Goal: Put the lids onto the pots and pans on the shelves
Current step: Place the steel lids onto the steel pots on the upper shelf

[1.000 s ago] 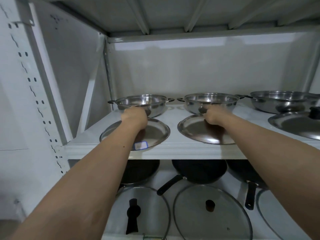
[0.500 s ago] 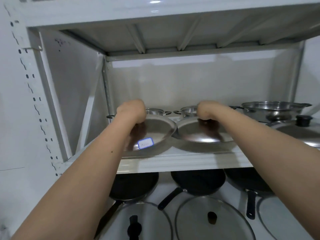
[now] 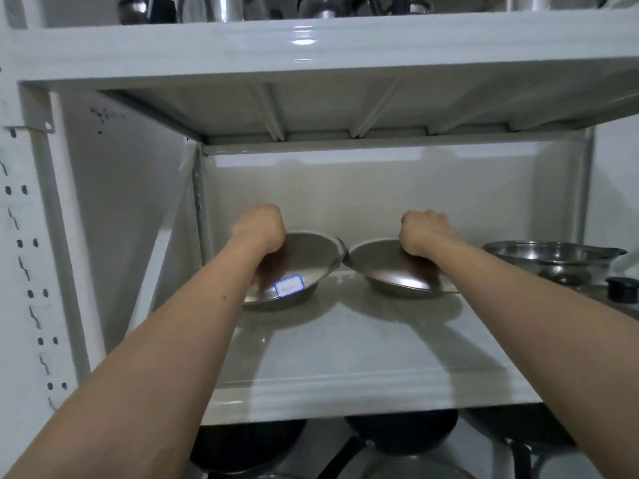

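Two steel lids being seated on two steel pots at the back of the middle shelf [image 3: 345,368]. Left hand [image 3: 261,228] is closed around the knob of the left lid [image 3: 304,267], the one with a blue-edged sticker [image 3: 289,285]; right hand [image 3: 423,231] is closed on the knob of the right lid [image 3: 383,267]. Both knobs are hidden under the fists.

Key relation: each lid sits directly under its own hand and over its pot, tilted with the near edge lower. The left pot [image 3: 276,300] shows only as a sliver of rim and wall below the lid; the right pot [image 3: 397,290] likewise. The lids' inner edges are just beside each other at the centre, maybe touching, can't tell. Likely next: level each lid straight down so it lands on its rim, then let go. Both hands are equally near, one lid each.

Hard to read: whether the far edges have landed on the rims; hands and lids block it. A third steel pot [image 3: 553,261] stands open to the right, with a black knob [image 3: 622,289] of another lid near it, lid cut off at the frame edge. Dark pans [image 3: 401,433] on the lower shelf are partly hidden by the shelf lip and arms. Cookware on the top shelf is cut off.
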Available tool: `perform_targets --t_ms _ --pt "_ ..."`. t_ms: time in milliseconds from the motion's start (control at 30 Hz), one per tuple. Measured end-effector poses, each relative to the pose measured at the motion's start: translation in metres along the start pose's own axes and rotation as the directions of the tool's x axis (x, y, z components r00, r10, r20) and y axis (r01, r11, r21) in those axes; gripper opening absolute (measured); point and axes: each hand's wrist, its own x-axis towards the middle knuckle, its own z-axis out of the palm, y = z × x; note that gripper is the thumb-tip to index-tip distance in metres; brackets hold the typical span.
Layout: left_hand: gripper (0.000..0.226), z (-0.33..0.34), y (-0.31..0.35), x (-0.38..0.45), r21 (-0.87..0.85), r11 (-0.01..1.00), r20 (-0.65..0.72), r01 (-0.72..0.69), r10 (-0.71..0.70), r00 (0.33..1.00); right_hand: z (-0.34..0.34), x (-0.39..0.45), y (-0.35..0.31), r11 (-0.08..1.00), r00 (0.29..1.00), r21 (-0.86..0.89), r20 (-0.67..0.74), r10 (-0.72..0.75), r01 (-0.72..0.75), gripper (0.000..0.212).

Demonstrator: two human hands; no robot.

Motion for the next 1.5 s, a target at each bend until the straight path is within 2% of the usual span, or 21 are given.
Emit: perform_targets --t_ms 333,700,967,1100,1500 --pt "0.041 0.075 -0.019 0.093 -0.004 0.998 0.065 0.056 -0.056 0.996 0.059 0.101 0.01 0.999 0.997 -0.051 0.071 0.0 0.004 0.04" --pt "0.042 0.131 -0.026 0.143 0.132 0.99 0.102 0.048 -0.062 0.993 0.107 0.152 0.014 0.998 0.995 -0.061 0.097 0.022 -0.016 0.04" --pt "0.04 0.134 -0.025 0.15 0.197 0.98 0.108 0.036 -0.059 0.992 0.11 0.16 0.021 0.994 0.994 -0.1 0.093 0.058 -0.049 0.043" --pt "0.038 0.124 -0.027 0.149 0.19 0.98 0.125 0.061 -0.086 0.988 0.109 0.16 0.021 0.993 0.993 -0.113 0.107 0.052 -0.04 0.043" --pt "0.037 0.118 -0.025 0.143 0.149 0.989 0.142 0.013 -0.035 0.989 0.107 0.167 0.021 0.991 0.985 -0.124 0.157 0.078 -0.058 0.042"
